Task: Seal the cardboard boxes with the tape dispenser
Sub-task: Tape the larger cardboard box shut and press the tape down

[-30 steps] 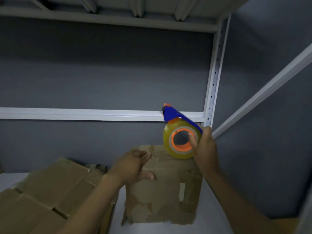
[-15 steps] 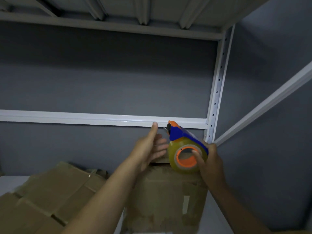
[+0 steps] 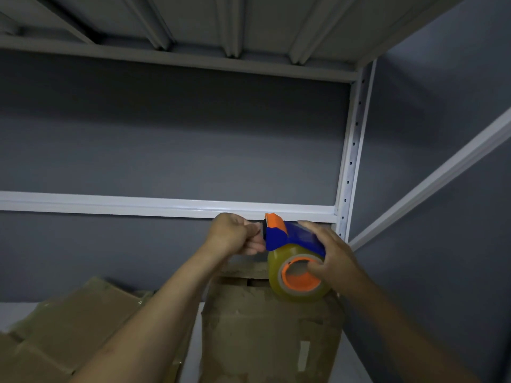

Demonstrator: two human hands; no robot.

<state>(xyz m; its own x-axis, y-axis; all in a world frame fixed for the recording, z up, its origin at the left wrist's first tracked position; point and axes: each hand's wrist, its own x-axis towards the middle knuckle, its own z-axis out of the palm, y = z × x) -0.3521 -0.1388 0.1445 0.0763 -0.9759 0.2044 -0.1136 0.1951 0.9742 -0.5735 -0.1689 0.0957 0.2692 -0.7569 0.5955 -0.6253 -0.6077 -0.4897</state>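
A worn cardboard box (image 3: 265,335) stands on the shelf in front of me, its top flaps closed with a dark seam near the far edge. My right hand (image 3: 329,255) grips a blue and orange tape dispenser (image 3: 287,239) that carries a yellowish tape roll (image 3: 276,275), and holds it just above the box's far top edge. My left hand (image 3: 235,234) has its fingers curled at the dispenser's orange front end and pinches there; the tape end itself is too small to make out.
A second, flattened cardboard box (image 3: 69,324) lies to the left on the shelf surface (image 3: 16,313). A white shelf beam (image 3: 138,204) crosses behind my hands, a perforated upright post (image 3: 349,167) stands at the right, and the upper shelf (image 3: 193,26) hangs overhead.
My left hand left the box top, rose to the dispenser's front end and curled its fingers there. My right hand lowered the dispenser closer to the box's far edge.
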